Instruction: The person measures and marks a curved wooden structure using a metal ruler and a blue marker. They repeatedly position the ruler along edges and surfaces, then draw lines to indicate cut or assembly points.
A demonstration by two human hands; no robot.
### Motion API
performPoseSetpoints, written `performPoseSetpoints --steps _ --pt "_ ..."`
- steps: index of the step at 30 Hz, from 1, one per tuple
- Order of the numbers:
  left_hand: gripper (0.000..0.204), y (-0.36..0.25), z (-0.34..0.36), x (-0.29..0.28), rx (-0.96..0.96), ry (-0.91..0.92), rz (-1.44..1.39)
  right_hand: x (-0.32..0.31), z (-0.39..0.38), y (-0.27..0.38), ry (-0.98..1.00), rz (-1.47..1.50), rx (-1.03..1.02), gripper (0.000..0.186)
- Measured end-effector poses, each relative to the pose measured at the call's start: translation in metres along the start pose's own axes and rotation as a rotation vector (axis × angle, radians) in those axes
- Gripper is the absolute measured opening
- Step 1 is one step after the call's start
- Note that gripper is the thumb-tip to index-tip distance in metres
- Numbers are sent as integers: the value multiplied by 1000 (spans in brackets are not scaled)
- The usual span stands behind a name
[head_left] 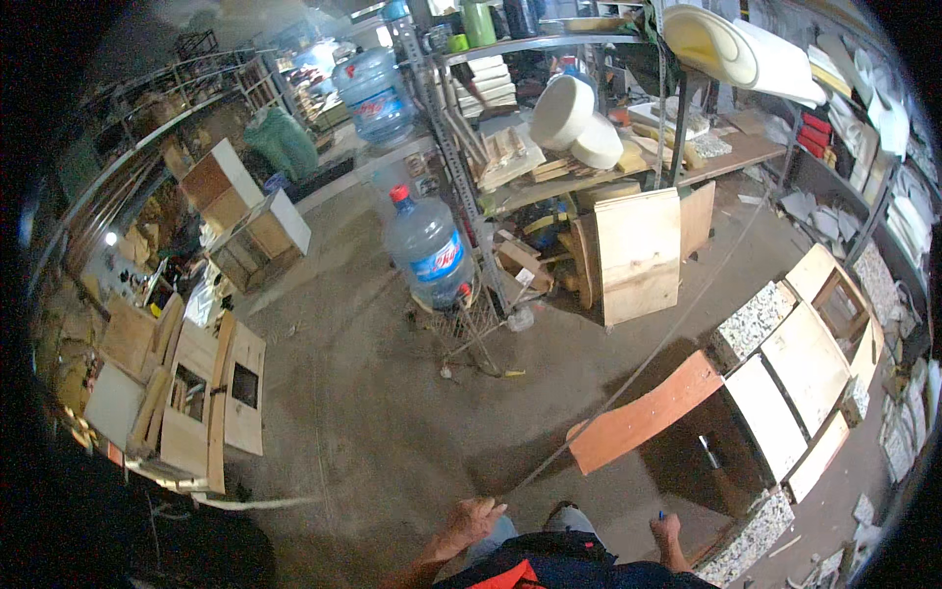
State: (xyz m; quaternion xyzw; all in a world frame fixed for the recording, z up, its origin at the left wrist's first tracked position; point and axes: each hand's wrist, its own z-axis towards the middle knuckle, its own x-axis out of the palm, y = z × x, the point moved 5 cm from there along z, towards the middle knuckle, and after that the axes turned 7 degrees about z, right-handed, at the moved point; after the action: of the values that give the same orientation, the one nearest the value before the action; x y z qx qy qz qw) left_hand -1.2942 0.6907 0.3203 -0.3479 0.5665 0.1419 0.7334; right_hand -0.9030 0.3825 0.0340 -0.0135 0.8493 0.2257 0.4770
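My left hand (476,520) is closed round a thin grey hose or cord (628,378) at the lower middle. The line runs taut from it up to the right, over the floor. My right hand (666,531) makes a fist further right; a small blue tip shows at its top, and the rest of what it holds is hidden. Ahead of that hand lies a curved orange sheet (648,412), which the line crosses at its near left end. Beside the sheet is a dark hollow with a short shiny metal piece (709,453). Speckled foam blocks (754,530) lie to the right.
A big water bottle (427,250) stands on a wire stand ahead, with another bottle (375,96) behind. Wooden panels (638,255) lean against a metal shelf. Wooden frames (196,393) stand at left, pale boards (807,363) at right, and a foam roll (736,54) lies high up.
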Motion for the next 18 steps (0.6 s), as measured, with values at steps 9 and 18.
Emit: performPoseSetpoints --steps 9,18 --pt "37 85 282 -10 158 215 -236 -40 126 254 -322 453 -130 25" --pt "30 104 533 18 212 540 -341 58 20 278 -601 729 671 46"
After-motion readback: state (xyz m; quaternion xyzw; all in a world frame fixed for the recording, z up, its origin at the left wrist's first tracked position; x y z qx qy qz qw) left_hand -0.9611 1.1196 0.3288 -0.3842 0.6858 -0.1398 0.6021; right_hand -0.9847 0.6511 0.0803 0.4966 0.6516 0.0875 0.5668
